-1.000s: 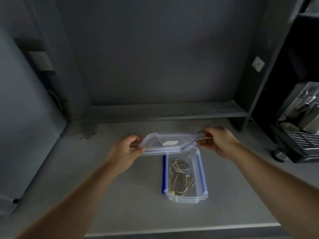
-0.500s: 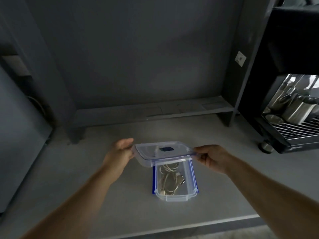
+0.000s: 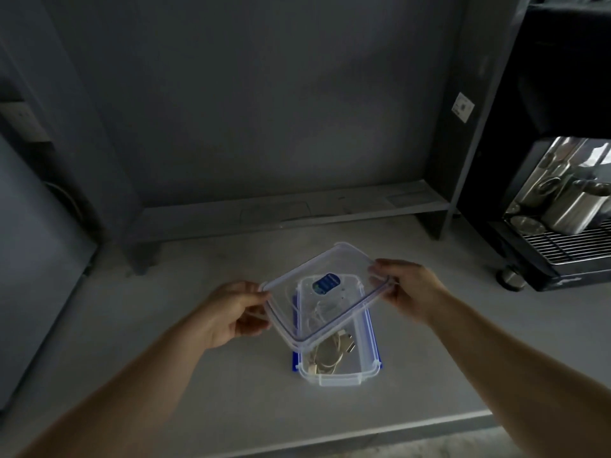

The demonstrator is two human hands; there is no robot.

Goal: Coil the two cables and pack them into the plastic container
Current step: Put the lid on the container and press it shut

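Change: lid (image 3: 330, 276) now turned askew between my hands.
Container (image 3: 337, 378): below my hands on counter (image 3: 198, 391), long axis running away from me, cables (image 3: 325, 355) inside.
Left hand (image 3: 228, 314): pinching lid's near-left corner.
Right hand (image 3: 408, 290): pinching its right edge.

Single head-worn wide-angle view, looking forward and down, close over the grey counter (image 3: 165, 375), back wall (image 3: 264, 110) filling the top

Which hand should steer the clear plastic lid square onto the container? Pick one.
Right. The right hand pinches the clear plastic lid at its far corner, beside the clear blue-clipped container holding the coiled cables. The left hand grips the opposite corner, out past the container's left wall.
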